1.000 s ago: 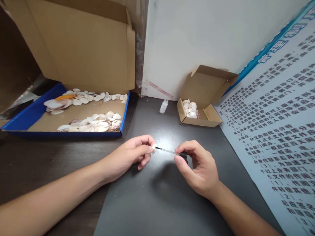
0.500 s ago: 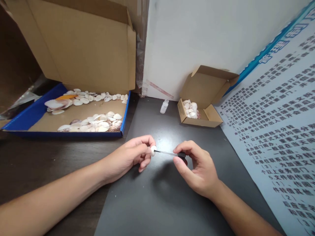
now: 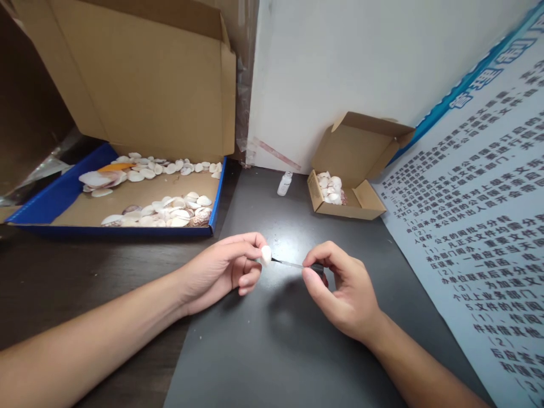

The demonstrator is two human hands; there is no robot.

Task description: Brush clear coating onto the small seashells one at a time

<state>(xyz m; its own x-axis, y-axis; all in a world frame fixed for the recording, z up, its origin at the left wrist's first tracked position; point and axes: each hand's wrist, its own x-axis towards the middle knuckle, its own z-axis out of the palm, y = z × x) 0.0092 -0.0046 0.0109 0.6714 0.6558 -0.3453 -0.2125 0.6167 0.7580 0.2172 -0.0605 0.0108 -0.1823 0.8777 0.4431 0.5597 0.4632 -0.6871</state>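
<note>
A small white shell [image 3: 266, 255] is pinched between the thumb and fingers of my left hand [image 3: 232, 264], over the dark grey mat. My right hand [image 3: 340, 286] grips the black cap [image 3: 317, 268] of a thin brush [image 3: 291, 264]. The brush points left, and its dark tip is at the right edge of the shell; whether the two touch is hard to tell. Beyond the hands, a small clear bottle [image 3: 284, 184] with a white label stands uncapped on the mat.
At the left is an open blue-edged cardboard box [image 3: 170, 231] with many shells. A smaller open box [image 3: 348, 212] of white shells sits at the back right. A white panel [image 3: 323, 68] rises behind, and a printed sheet [image 3: 467, 226] lies along the right.
The shell has turned in my left fingers and shows more of its white face. The brush and my right hand have shifted slightly to the right.
</note>
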